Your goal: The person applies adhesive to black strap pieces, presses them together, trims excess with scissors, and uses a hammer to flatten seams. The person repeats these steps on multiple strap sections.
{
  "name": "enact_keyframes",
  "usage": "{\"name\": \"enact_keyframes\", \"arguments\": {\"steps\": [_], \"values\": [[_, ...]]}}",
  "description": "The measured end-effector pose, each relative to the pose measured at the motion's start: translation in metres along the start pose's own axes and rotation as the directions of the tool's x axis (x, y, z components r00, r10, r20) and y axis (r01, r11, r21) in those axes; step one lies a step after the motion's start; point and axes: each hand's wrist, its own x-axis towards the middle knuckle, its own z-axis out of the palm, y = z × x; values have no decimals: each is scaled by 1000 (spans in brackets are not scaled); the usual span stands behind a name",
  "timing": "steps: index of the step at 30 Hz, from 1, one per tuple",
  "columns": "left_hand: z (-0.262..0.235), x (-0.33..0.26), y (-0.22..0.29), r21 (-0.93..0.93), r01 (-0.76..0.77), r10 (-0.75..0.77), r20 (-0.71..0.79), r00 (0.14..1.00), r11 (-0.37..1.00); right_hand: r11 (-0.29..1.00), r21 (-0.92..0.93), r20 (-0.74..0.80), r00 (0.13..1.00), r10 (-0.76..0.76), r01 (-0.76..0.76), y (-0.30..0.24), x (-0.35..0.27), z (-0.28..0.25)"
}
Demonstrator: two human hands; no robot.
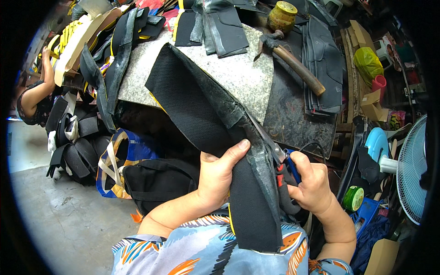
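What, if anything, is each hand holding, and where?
The left hand holds the black ribbed strip near its middle; the right hand grips a plier-like tool by its handles.

From where I stand: gap between left hand [215,176] and right hand [312,183] blocked by long black ribbed-fabric strip [190,101] and metal tool with black-and-red grips [280,170]. Beyond both hands, open passage over pale speckled flat board [254,87]; wooden-handled hammer [299,69] obstructs farther forward-right. Round wire-grilled fan [411,169] limits right hand's outer side.
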Motion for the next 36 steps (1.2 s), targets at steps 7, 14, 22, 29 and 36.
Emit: {"name": "enact_keyframes", "arguments": {"steps": [7,14,22,29,36], "values": [[2,-3,0,59,9,-14,75,997,998,996,-84,-71,997,-15,9,1,6,2],[-4,-2,-1,4,143,-142,137,980,990,999,-44,-54,998,-31,29,1,3,6],[-8,-3,-1,51,203,-209,205,956,978,997,-76,-35,999,-2,-1,0,5,0],[-6,-4,2,8,245,-241,221,945,969,998,-29,-45,997,-58,57,0,4,4],[-5,-3,5,12,133,-133,171,976,991,963,235,99,989,113,-133,0,5,-3]]}}
